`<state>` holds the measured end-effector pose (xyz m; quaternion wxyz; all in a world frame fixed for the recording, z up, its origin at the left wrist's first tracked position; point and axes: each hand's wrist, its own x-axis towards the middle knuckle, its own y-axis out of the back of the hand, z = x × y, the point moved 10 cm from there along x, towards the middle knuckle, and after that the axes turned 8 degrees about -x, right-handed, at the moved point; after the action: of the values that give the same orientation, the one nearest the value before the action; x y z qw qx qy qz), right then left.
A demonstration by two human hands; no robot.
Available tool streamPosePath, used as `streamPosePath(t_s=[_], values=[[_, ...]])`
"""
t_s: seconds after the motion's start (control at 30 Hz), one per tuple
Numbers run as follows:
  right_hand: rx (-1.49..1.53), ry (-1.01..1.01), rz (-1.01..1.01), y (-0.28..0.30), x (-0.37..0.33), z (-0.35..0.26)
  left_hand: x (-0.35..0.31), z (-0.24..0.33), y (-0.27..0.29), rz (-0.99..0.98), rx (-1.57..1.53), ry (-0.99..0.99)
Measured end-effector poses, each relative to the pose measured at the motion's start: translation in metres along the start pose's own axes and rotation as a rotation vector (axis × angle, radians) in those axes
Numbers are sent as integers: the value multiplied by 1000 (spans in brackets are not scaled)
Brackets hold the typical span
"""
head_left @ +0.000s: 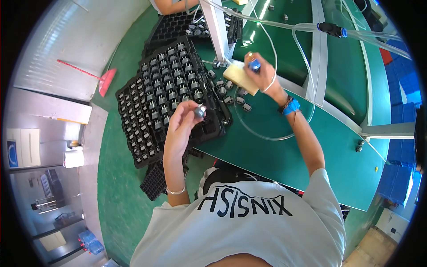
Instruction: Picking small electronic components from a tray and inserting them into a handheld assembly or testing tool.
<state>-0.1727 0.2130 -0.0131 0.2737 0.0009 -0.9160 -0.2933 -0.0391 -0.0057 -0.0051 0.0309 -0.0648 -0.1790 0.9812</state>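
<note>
- Over the near edge of the black tray point(147, 111), your left hand point(180, 129) is raised with the fingers curled in; thumb and fingertips pinch a small grey metal part point(199, 110), which sticks out to the right of the fingers, toward the green table point(284, 147); its long axis seems to run roughly left to right, though it is too small to be sure.
- Across the table, further from you, your right hand point(261, 73) is closed around a small blue-tipped tool point(254, 65); the blue end pokes up out of the fist, away from you; a blue band point(291, 107) circles that wrist.
- Just beside the right hand, on its left, lies a pale yellow block point(239, 76), tilted, its long side running from upper left to lower right; whether the hand touches it, you cannot tell.
- Between your two hands, loose small parts point(231, 93) are scattered on the table by the tray's right edge; the held part is well apart from the right hand, lower and to its left.
- Rows of like parts fill the far half of the tray; the near cells look mostly bare.
- Clear tubing point(267, 133) loops over the table under your right forearm.
- Beyond the tray, a second black tray point(171, 26) sits before another person's arm point(171, 5).
</note>
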Motion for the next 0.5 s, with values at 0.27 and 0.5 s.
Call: streamPosePath(t_s=[0.27, 0.5], values=[[-576, -153, 347, 73, 50, 144, -27, 6, -10, 27, -41, -99], [-747, 51, 487, 84, 49, 80, -26, 18, -24, 27, -29, -273]])
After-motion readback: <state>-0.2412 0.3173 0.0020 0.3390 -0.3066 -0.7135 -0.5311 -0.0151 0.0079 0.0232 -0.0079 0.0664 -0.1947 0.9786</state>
